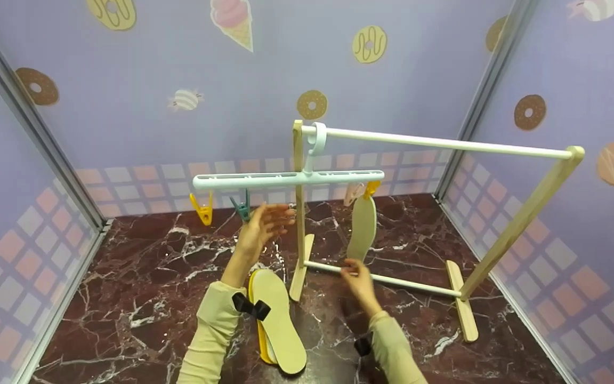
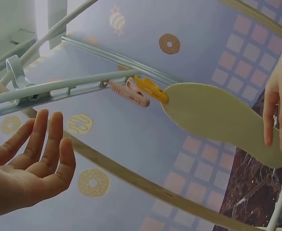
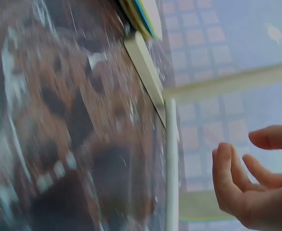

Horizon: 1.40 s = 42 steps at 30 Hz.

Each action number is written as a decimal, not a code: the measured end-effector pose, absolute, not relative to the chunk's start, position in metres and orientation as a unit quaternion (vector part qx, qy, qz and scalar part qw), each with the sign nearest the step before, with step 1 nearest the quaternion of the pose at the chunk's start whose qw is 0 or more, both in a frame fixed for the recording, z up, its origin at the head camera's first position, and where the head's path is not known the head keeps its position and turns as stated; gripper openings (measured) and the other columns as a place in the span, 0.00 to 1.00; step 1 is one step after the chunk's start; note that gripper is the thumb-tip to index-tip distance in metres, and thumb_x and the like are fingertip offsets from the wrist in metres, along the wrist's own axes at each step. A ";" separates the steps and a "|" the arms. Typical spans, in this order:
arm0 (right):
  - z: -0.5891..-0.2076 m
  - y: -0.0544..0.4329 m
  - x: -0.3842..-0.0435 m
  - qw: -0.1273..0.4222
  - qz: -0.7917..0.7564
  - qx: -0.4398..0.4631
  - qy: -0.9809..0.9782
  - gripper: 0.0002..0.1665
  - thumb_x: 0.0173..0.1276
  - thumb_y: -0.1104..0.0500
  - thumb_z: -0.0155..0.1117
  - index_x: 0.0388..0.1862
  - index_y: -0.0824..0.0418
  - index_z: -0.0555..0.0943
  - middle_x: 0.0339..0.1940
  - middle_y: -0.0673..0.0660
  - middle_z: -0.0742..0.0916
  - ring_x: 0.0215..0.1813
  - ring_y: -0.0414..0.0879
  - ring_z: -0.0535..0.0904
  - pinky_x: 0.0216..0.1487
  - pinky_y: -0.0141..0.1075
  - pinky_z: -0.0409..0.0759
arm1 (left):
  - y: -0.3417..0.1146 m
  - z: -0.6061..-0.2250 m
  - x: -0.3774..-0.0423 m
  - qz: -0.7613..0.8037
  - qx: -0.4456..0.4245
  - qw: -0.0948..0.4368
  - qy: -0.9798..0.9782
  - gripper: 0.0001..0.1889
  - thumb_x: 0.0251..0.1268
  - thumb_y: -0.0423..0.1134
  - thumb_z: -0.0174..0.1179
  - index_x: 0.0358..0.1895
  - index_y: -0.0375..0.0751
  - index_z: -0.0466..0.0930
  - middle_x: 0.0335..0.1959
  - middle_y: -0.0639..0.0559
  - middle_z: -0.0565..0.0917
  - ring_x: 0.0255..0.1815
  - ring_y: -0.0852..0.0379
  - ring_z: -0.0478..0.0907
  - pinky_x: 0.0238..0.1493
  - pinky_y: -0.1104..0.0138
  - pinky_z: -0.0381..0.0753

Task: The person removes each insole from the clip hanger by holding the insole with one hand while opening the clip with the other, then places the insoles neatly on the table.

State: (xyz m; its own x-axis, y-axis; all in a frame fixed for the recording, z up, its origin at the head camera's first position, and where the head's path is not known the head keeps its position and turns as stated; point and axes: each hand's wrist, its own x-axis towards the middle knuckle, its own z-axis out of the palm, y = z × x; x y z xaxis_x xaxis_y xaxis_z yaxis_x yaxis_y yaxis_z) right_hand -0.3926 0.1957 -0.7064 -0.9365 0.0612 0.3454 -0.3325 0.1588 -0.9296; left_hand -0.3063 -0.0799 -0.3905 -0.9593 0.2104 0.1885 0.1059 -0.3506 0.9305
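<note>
One insole (image 1: 363, 226) hangs from an orange-yellow clip (image 2: 153, 90) at the right end of a pale hanger (image 1: 253, 181). My right hand (image 1: 359, 282) is beside the insole's lower end; in the right wrist view its fingers are loosely bent with nothing between thumb and fingertips. Below the hanger's left half, my left hand (image 1: 264, 229) is raised with fingers spread and holds nothing. Close by it hang a green clip (image 1: 241, 205) and a yellow clip (image 1: 203, 209). A pink clip (image 2: 128, 93) sits next to the orange-yellow one.
The hanger hooks over the top rod (image 1: 440, 142) of a wooden rack, near its left post (image 1: 300, 213). More insoles (image 1: 280, 320) lie stacked on the dark marbled table (image 1: 142, 277), between my forearms. Patterned walls (image 1: 264, 80) enclose the table at the back and sides.
</note>
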 end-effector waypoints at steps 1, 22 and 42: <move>-0.701 0.200 -0.393 0.173 0.634 0.072 -0.750 0.18 0.58 0.58 0.62 0.47 0.61 0.75 0.30 0.58 0.85 0.26 0.44 0.81 0.20 0.35 0.77 | -0.081 -0.391 -0.307 0.811 0.134 0.031 0.568 0.25 0.73 0.43 0.27 0.49 0.30 0.73 0.35 0.55 0.84 0.37 0.56 0.81 0.40 0.64 0.77; -0.532 0.197 -0.331 0.263 0.508 -0.121 -0.811 0.24 0.50 0.59 0.68 0.41 0.70 0.71 0.37 0.69 0.81 0.39 0.59 0.79 0.41 0.46 0.77 | -0.088 -0.394 -0.312 0.818 0.104 0.016 0.566 0.24 0.73 0.42 0.28 0.49 0.29 0.72 0.36 0.50 0.84 0.36 0.54 0.81 0.39 0.63 0.78; -0.520 0.205 -0.335 0.270 0.535 -0.055 -0.799 0.24 0.50 0.64 0.68 0.46 0.68 0.71 0.38 0.68 0.82 0.38 0.57 0.81 0.40 0.42 0.80 | -0.099 -0.396 -0.318 0.831 0.094 0.002 0.548 0.24 0.73 0.42 0.29 0.46 0.31 0.75 0.34 0.51 0.85 0.36 0.51 0.82 0.37 0.64 0.79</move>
